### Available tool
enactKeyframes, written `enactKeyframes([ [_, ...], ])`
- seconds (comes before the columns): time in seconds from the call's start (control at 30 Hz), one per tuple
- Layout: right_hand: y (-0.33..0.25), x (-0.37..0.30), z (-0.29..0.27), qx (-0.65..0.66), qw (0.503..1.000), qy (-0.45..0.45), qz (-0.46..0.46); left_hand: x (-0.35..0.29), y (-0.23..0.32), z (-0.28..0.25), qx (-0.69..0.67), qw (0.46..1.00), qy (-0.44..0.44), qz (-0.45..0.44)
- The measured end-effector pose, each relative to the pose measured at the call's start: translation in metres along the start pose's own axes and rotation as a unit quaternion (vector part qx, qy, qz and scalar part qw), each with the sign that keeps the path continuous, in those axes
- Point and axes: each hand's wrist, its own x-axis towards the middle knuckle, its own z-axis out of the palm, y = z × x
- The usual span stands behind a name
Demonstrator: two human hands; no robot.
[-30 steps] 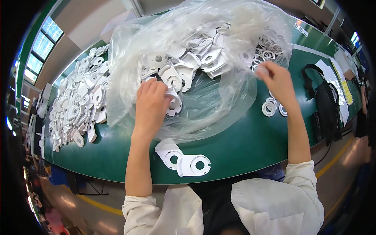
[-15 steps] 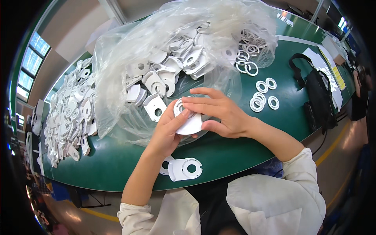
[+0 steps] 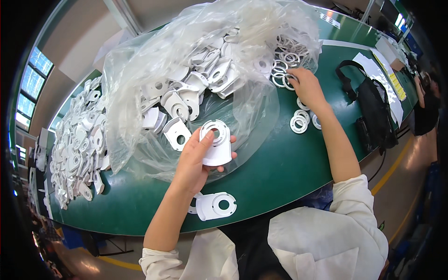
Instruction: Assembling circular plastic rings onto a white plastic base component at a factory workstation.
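My left hand [image 3: 190, 163] grips a white plastic plate [image 3: 217, 156], which has a round hole at one end and a straight opposite end. Its thumb lies over the plate beside the hole and the fingers reach behind. At the right, my right hand [image 3: 309, 89] is on the edge of a heap of white rings [image 3: 291, 58], fingertips pinched on one ring [image 3: 290, 86]; the fingers partly cover it. Several flatter, notched rings [image 3: 298, 124] lie just below that hand, some overlapping. Near the table's front edge rests another white plate [image 3: 208, 206], overlapping a further white piece.
A clear plastic bag [image 3: 135, 84] holding many white plates spreads across the middle of the green table [image 3: 261, 182]. A large heap of white parts [image 3: 77, 144] stands at the left. At the right lie a black bag [image 3: 375, 109] and papers [image 3: 394, 107].
My right hand has left the plate and moved right and away from me to the ring heap. My left hand keeps the plate, now turned with its hole uncovered.
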Motion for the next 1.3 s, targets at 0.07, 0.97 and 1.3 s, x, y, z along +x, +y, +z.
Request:
enactKeyframes([
  [0.07, -0.003, 0.004, -0.009, 0.019, 0.993, -0.088, 0.072, -0.001, 0.001, 0.000, -0.036, 0.999, -0.009, -0.014],
  [0.97, -0.040, 0.005, -0.031, 0.077, 0.971, -0.199, 0.110, 0.004, -0.009, -0.003, -0.001, 1.000, -0.015, 0.025],
  [1.3, -0.120, 0.006, -0.054, 0.575, 0.791, -0.155, 0.139, 0.000, -0.013, 0.005, 0.027, 0.999, -0.037, 0.024],
])
